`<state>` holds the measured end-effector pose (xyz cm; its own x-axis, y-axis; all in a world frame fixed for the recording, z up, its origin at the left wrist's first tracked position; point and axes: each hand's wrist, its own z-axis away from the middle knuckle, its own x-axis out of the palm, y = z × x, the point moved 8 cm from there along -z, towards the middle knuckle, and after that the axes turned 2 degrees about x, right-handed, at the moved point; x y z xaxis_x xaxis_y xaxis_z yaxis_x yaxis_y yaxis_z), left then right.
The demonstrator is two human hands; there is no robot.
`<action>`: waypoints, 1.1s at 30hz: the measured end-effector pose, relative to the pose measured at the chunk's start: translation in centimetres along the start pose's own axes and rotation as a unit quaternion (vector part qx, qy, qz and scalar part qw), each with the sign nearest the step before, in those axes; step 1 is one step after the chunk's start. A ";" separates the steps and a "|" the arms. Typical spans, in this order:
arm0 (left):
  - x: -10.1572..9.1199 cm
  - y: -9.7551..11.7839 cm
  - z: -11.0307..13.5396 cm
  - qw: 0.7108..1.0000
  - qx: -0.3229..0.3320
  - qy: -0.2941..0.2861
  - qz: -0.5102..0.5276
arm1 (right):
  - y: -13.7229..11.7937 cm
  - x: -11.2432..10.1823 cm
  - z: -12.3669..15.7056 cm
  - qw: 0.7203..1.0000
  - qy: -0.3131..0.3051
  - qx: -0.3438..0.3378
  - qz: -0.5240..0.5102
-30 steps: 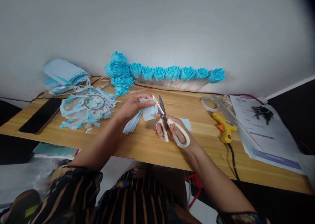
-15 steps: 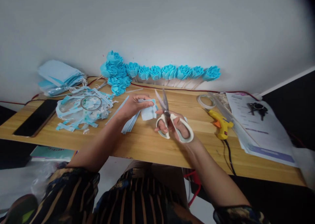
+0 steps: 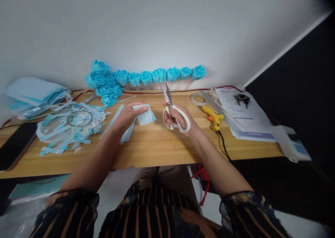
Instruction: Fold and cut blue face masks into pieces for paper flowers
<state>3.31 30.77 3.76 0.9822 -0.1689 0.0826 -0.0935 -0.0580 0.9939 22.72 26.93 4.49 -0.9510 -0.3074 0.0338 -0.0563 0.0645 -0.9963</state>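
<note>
Between the thumb and fingers of my left hand (image 3: 130, 114) is a small light-blue piece of fabric (image 3: 145, 116), its free edge pointing right. My right hand (image 3: 183, 117) has its fingers through the white handles of a pair of scissors (image 3: 181, 118). The blades point up and away, slightly parted, and stand clear of the fabric. Beneath my left hand lie pale blue strips (image 3: 127, 134) on the wooden table (image 3: 157, 147). A row of blue fabric flowers (image 3: 159, 75) on thin sticks rests along the wall behind.
Left of my hands are a heap of scraps (image 3: 54, 129) with a tape roll (image 3: 79, 118), a phone (image 3: 17, 143) and a stack of face masks (image 3: 36, 93). To the right are a yellow glue gun (image 3: 213, 117), another tape roll (image 3: 198, 99), papers (image 3: 251, 123) and keys (image 3: 242, 99).
The view has swung right, so the table's contents sit further left. The scissors have drawn away from the fabric, and their blades look less widely parted.
</note>
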 end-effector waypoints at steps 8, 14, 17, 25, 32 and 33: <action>0.6 -1.3 -0.4 0.999 -0.008 0.001 0.031 | -1.1 -9.9 -0.4 0.685 0.094 0.142 0.708; 1.5 -1.6 -0.4 0.997 -0.001 0.003 0.073 | -3.6 -8.5 -1.2 0.649 0.081 0.144 0.743; 1.4 -1.5 -0.4 0.995 0.009 0.011 0.103 | -5.1 -4.6 -1.9 0.773 0.069 0.048 0.629; 2.0 -1.4 -0.4 0.994 0.006 0.006 0.112 | -0.8 2.5 -4.3 0.968 -0.060 -0.003 0.244; 2.0 -2.7 -0.8 0.993 0.011 0.008 0.121 | 0.4 0.8 -5.6 0.990 0.045 -0.031 0.126; 2.2 -2.9 -0.7 0.993 -0.001 0.005 0.115 | 0.6 0.6 -5.6 0.991 0.057 -0.037 0.117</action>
<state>5.83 31.24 1.10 0.9364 -0.1681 0.3080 -0.3151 -0.0165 0.9489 20.42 32.15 4.33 -0.9686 -0.1670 -0.1843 0.1513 0.1927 -0.9695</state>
